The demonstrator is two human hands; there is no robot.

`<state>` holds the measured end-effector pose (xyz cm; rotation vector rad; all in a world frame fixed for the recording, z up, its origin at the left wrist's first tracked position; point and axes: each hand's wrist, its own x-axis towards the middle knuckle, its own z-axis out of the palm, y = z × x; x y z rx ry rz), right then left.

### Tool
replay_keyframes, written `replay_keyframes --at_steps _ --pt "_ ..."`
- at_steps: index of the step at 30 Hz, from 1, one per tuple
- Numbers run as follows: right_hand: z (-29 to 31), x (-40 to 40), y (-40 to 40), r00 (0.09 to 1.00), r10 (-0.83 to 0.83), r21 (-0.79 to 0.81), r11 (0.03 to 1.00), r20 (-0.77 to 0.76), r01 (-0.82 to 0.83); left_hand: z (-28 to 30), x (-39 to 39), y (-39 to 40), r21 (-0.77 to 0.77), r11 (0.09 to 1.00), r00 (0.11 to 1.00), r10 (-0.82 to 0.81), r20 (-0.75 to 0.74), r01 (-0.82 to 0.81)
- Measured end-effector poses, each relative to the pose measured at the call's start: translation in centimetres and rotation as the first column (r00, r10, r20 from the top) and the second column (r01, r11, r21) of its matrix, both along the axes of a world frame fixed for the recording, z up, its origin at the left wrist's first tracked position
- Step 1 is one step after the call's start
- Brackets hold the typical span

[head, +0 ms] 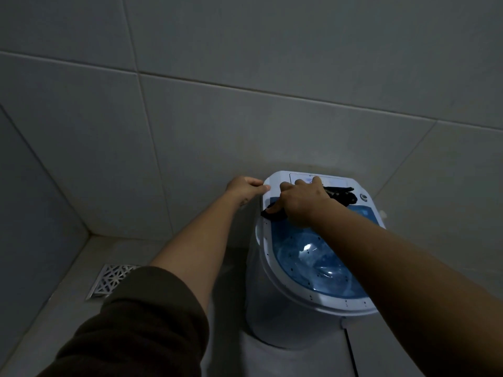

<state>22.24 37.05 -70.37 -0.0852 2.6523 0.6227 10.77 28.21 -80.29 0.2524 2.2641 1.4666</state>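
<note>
A small white washing machine (275, 317) with a see-through blue lid (307, 257) stands on the tiled floor against the wall. A black piece of cloth (340, 195) lies across its top, near the control panel. My right hand (299, 202) rests on the top and holds the cloth, thumb on its left end. My left hand (246, 187) grips the machine's back left corner with curled fingers. The tub's contents are hidden by the lid's glare.
Grey wall tiles rise right behind the machine. A metal floor drain grate (111, 280) sits at the left near the wall corner. A round button (363, 197) is on the machine's right rear. A tile joint runs along the floor at the lower right.
</note>
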Motion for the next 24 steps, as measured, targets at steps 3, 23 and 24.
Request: replay_keyframes --at_steps 3,23,24 --pt "0.1 0.5 -0.3 1.0 0.0 -0.005 1.0 0.001 0.0 0.1 0.6 -0.1 -0.003 0.999 0.999 -0.041 -0.016 0.041" --pt "0.0 3.2 -1.8 0.999 -0.047 -0.007 0.999 0.026 0.047 0.2 3.3 -1.8 -0.055 0.982 0.98 -0.183 -0.071 0.18" --pt "0.0 3.3 -1.8 0.998 -0.049 -0.011 0.999 0.025 0.049 0.4 3.4 -1.7 -0.091 0.98 0.977 -0.184 -0.107 0.175"
